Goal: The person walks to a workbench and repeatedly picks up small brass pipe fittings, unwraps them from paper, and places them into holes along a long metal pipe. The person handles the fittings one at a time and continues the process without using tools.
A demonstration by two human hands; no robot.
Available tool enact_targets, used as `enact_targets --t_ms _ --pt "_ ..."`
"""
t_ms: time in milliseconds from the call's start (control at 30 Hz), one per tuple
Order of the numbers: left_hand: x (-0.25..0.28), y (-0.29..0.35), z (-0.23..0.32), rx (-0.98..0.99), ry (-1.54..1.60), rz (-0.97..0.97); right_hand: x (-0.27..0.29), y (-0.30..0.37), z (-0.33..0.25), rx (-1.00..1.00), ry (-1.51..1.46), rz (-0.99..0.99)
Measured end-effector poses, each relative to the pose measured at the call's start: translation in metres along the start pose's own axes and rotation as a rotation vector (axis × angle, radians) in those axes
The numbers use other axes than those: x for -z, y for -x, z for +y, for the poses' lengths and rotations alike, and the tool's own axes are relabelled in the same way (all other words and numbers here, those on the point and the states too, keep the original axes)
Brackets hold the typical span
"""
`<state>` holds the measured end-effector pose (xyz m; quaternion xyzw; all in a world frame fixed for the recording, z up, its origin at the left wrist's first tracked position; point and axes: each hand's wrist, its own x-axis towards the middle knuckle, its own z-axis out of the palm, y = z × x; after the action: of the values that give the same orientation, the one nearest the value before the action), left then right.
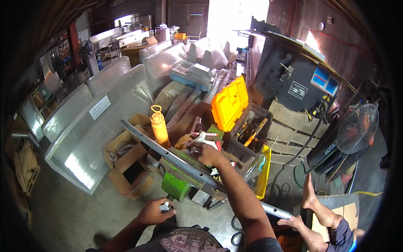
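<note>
My left hand is low in front of me, fingers curled round a small grey-white piece whose kind I cannot make out. My right hand reaches over a long metal tube to the cluttered bench behind it. Its fingers are bent together over something greyish that I cannot make out. Beside them lie a white cloth and a red-and-white marker-like stick. The tube runs slantwise across a green metal stand. An orange bottle stands upright just beyond it.
An open toolbox with an orange lid holds tools, right of a yellow tray. Cardboard boxes and wrapped panels stand left. At lower right, another person's hand touches the tube's end. A fan stands far right.
</note>
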<state>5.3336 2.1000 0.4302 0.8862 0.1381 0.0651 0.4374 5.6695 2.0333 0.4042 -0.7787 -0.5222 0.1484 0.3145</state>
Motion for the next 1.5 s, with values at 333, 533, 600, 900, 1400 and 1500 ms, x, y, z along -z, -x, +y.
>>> enact_targets --t_ms 333,533,600,900,1400,1500 --pt "0.005 -0.016 -0.023 -0.073 0.071 0.0 0.013 0.024 -0.041 -0.101 0.143 0.125" --pt "0.013 -0.019 -0.02 -0.058 0.661 -0.12 -0.014 0.111 -0.118 -0.09 -0.552 0.085" --pt "0.014 -0.037 0.001 -0.223 0.835 -0.082 -0.041 0.136 -0.128 0.012 -0.543 0.155" --pt "0.043 -0.075 -0.003 -0.446 0.406 -0.194 -0.095 0.139 -0.162 -0.157 -0.363 0.402" --pt "0.068 -0.119 -0.049 -0.753 0.537 -1.088 -0.114 0.158 -0.227 -0.244 -0.66 0.392" --pt "0.066 -0.125 -0.049 -0.783 0.496 -1.116 -0.125 0.157 -0.231 -0.295 -0.614 0.506"
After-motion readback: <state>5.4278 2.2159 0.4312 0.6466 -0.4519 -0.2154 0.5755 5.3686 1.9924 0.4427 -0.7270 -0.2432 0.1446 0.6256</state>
